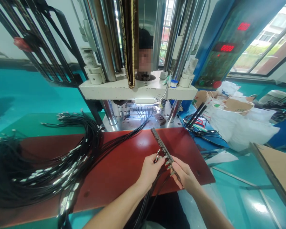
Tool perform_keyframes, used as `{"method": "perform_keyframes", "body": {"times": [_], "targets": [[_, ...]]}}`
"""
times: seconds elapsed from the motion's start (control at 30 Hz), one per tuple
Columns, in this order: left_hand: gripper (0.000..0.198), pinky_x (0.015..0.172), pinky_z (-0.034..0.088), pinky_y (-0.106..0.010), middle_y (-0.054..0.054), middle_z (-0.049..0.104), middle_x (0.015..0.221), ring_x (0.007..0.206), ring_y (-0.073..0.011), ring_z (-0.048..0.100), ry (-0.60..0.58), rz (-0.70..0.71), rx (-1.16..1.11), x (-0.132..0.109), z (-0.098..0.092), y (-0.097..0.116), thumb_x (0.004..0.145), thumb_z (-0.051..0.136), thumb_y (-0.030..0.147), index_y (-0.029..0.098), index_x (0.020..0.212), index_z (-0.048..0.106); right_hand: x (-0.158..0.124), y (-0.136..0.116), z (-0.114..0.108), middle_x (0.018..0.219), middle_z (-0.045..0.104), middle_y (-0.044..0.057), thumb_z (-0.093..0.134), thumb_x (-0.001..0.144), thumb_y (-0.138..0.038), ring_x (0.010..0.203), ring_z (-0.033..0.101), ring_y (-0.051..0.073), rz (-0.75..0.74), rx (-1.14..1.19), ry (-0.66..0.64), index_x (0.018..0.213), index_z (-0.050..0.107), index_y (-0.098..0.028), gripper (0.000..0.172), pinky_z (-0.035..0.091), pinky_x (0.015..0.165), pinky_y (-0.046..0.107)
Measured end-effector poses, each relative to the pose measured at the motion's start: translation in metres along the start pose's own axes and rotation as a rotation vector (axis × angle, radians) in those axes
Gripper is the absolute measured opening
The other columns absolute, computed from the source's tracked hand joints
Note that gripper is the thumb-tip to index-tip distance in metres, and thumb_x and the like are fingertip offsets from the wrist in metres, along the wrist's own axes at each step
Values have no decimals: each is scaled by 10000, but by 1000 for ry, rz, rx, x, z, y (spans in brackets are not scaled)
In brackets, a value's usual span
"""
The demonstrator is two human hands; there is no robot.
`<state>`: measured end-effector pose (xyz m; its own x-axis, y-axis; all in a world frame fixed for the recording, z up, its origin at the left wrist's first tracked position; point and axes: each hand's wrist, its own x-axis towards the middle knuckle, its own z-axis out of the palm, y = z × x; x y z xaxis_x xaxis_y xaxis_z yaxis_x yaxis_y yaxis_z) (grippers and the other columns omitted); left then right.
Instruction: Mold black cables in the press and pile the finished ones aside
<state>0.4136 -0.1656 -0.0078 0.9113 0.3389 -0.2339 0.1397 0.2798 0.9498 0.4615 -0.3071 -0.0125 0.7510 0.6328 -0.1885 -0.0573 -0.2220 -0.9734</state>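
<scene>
Red board (133,152), curled hands (149,169) (186,175) on bar (162,146)

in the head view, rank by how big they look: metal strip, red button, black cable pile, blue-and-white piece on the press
1. Black cable pile
2. Metal strip
3. Red button and blue-and-white piece: too alike to rank

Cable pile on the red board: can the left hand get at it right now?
Probably yes: just red board seems to lie between left hand and cable pile, though that hand is busy at the strip.
</scene>
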Motion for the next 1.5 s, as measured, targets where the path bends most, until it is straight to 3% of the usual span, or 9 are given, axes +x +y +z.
{"method": "perform_keyframes", "body": {"times": [0.23,0.33,0.47,0.57,0.63,0.73,0.9,1.3,1.5], "targets": [[261,477,271,-186,59,408,489,478,-62,334,41,82,28,-2,0,-4,679,609,349,138,562,509,4,3,6,518,422,-72,421,848,-469,307,328,38,29,34,-23,1255,406,-152,516,269,278,145],[310,445,263,-182,63,371,452,443,-55,318,-13,52,75,-3,-6,-6,713,577,389,140,550,489,3,0,6,527,444,-64,421,855,-458,309,320,34,30,34,-47,1243,417,-145,499,260,274,142],[334,412,298,-175,35,464,567,468,-67,401,7,-15,-52,-5,-23,5,750,507,479,151,774,568,0,-6,4,513,470,-51,409,855,-460,283,324,36,-8,21,-22,1218,435,-99,513,229,251,144],[327,366,244,-158,79,367,508,393,-45,298,93,-14,-232,-5,-32,14,766,483,496,192,882,518,-1,-8,3,472,433,-68,408,853,-458,271,321,40,-1,41,-16,1212,436,-87,516,215,248,144],[280,343,148,-150,107,263,464,358,-34,187,98,-45,-317,-4,-31,16,765,490,484,215,833,453,-1,-9,3,469,437,-66,410,853,-453,266,314,38,-6,34,-27,1209,442,-86,512,201,250,146],[276,344,93,-147,111,278,465,356,-27,176,71,-94,-309,-3,-22,11,744,535,436,220,743,363,0,-10,2,483,457,-58,401,856,-449,267,308,33,-5,14,-48,1209,449,-91,505,197,257,148],[316,331,163,-147,104,297,432,346,-20,203,-13,-123,-107,0,-14,4,696,581,432,188,655,384,-1,-12,0,479,449,-58,391,857,-461,281,319,36,-4,-15,-101,1214,444,-78,527,192,258,140],[311,336,156,-153,108,267,440,359,-30,199,64,-128,-103,0,-14,3,694,568,419,200,651,351,3,-8,0,522,382,-72,411,828,-514,336,299,40,104,-41,-148,1260,411,-142,570,245,274,129],[297,370,217,-155,83,314,476,405,-43,272,83,-28,-29,2,-18,2,713,547,412,183,625,380,4,-10,6,606,442,-43,447,802,-533,379,325,38,119,-16,-135,1215,457,-169,551,268,310,136]]}}
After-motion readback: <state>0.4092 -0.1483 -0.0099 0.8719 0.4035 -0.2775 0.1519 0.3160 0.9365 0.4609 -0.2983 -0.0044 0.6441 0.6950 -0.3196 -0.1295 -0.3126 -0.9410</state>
